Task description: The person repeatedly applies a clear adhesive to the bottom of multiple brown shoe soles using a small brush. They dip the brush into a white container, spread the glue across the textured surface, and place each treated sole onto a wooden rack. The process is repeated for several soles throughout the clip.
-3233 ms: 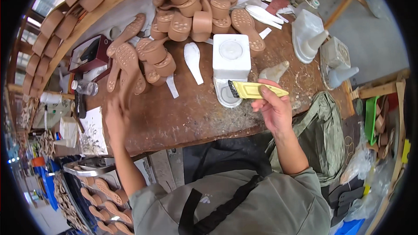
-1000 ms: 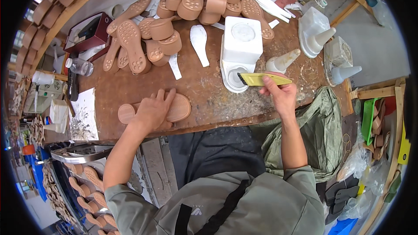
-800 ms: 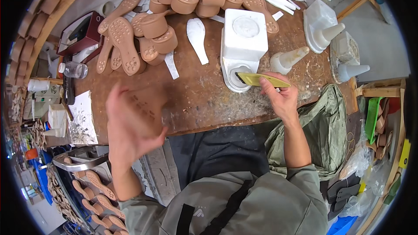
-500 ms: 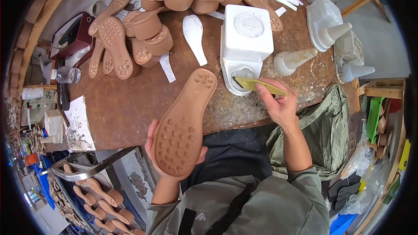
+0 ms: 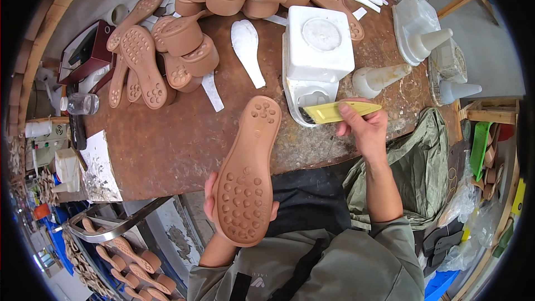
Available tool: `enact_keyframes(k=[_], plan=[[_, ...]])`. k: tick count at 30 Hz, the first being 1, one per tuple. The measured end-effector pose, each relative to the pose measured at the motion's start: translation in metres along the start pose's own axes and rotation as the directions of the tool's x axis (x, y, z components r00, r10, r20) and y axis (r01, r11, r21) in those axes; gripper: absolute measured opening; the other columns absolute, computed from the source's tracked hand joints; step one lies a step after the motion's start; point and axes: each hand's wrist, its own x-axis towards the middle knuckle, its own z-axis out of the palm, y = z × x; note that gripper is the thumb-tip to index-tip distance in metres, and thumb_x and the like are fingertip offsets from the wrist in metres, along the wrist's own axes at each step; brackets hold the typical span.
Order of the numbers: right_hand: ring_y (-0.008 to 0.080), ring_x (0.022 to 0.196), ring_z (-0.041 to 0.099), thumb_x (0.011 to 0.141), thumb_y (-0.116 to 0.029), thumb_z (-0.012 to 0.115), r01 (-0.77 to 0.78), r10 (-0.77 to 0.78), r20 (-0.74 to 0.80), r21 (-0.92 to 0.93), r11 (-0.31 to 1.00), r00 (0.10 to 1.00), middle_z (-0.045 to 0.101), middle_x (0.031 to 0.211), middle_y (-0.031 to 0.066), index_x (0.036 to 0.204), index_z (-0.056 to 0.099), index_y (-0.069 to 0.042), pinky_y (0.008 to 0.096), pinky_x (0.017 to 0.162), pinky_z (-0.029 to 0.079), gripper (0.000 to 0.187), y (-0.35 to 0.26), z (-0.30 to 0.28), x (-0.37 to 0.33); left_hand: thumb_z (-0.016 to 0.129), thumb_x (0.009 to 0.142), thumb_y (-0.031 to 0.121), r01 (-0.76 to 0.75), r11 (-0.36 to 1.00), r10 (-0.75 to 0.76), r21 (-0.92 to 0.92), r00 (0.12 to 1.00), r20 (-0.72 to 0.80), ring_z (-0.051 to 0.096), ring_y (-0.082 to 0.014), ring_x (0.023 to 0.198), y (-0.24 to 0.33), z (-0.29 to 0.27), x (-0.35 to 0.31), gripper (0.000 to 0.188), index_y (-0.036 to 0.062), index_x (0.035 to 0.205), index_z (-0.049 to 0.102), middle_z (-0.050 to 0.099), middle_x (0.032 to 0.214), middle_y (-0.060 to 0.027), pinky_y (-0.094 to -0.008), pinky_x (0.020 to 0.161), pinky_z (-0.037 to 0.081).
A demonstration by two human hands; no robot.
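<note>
My left hand (image 5: 210,198) is closed round the wide end of a brown shoe sole (image 5: 245,189), held with its dimpled face up and its narrow end pointing away from me. Between the thumb and fingers of my right hand (image 5: 363,134) is a flat brush (image 5: 348,112) with a yellow handle and dark bristles. The bristles are at the near rim of the round cup on a white plastic glue dispenser (image 5: 320,50). What is inside the cup is mostly hidden by the brush. A white insole-shaped piece (image 5: 246,50) lies on the bench beyond the sole.
Brown heeled soles (image 5: 186,36) are piled along the far left and back of the stained bench (image 5: 167,145). Beside the dispenser lies a whitish cone-nosed container (image 5: 379,78). A dark green cloth (image 5: 418,173) hangs at the right edge. More soles stand on a rack (image 5: 134,267) at lower left.
The sole has shifted to the right and slightly toward me, turning more upright in view. The brush has turned more level, showing its broad yellow side, and my right hand has moved slightly right.
</note>
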Motion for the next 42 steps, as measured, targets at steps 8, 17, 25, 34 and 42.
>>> enact_keyframes(k=[8, 17, 25, 34, 42], plan=[[0.0079, 0.053, 0.058, 0.088, -0.005, 0.063, 0.110, -0.122, 0.070, 0.151, 0.982, 0.990, 0.065, 0.073, 0.0075, 0.096, 0.063, 0.006, 0.0198, 0.048, 0.046, 0.015, -0.055, 0.012, -0.047, 0.045, 0.075, 0.073, -0.064, 0.295, 0.361, 0.953, 0.931, -0.049, 0.028, -0.0352, 0.131, 0.020, 0.003, -0.007, 0.089, 0.0193, 0.144, 0.030, 0.036, 0.144, -0.0070, -0.0479, 0.110, 0.016], [0.0083, 0.057, 0.059, 0.087, -0.002, 0.064, 0.334, -0.337, -0.019, 0.202, 0.921, 0.941, 0.065, 0.077, 0.0082, 0.098, 0.062, 0.007, 0.0192, 0.050, 0.047, 0.014, -0.085, 0.062, -0.068, 0.043, 0.077, 0.072, 0.388, -0.603, 0.531, 0.697, 0.847, -0.012, 0.035, -0.0352, 0.128, 0.042, -0.003, -0.029, 0.090, 0.0152, 0.145, 0.028, 0.039, 0.142, -0.0095, -0.0466, 0.109, 0.022], [0.0087, 0.056, 0.059, 0.088, -0.003, 0.062, 0.372, -0.397, 0.122, 0.184, 0.910, 0.910, 0.066, 0.078, 0.0115, 0.098, 0.062, 0.008, 0.0202, 0.046, 0.047, 0.014, -0.096, 0.044, -0.105, 0.043, 0.078, 0.070, 0.502, -0.697, 0.588, 0.512, 0.809, 0.006, 0.037, -0.0345, 0.127, 0.046, -0.005, -0.043, 0.089, 0.0133, 0.145, 0.028, 0.039, 0.141, -0.0110, -0.0458, 0.108, 0.025], [0.0100, 0.055, 0.059, 0.089, -0.002, 0.061, 0.509, -0.518, 0.031, 0.142, 0.849, 0.855, 0.066, 0.079, 0.0130, 0.098, 0.062, 0.008, 0.0215, 0.046, 0.046, 0.013, -0.114, 0.041, -0.100, 0.043, 0.078, 0.068, 0.589, -0.752, 0.616, 0.296, 0.788, -0.004, 0.039, -0.0338, 0.125, 0.051, -0.002, -0.054, 0.088, 0.0111, 0.144, 0.029, 0.040, 0.140, -0.0126, -0.0450, 0.107, 0.027], [0.0113, 0.053, 0.061, 0.085, 0.002, 0.063, 0.591, -0.586, 0.125, -0.005, 0.806, 0.801, 0.064, 0.073, 0.0125, 0.097, 0.061, 0.007, 0.0215, 0.046, 0.046, 0.013, -0.100, 0.042, -0.140, 0.043, 0.078, 0.066, 0.604, -0.789, 0.606, 0.113, 0.795, -0.023, 0.041, -0.0331, 0.124, 0.055, 0.002, -0.061, 0.088, 0.0092, 0.144, 0.029, 0.041, 0.139, -0.0140, -0.0442, 0.106, 0.030]])
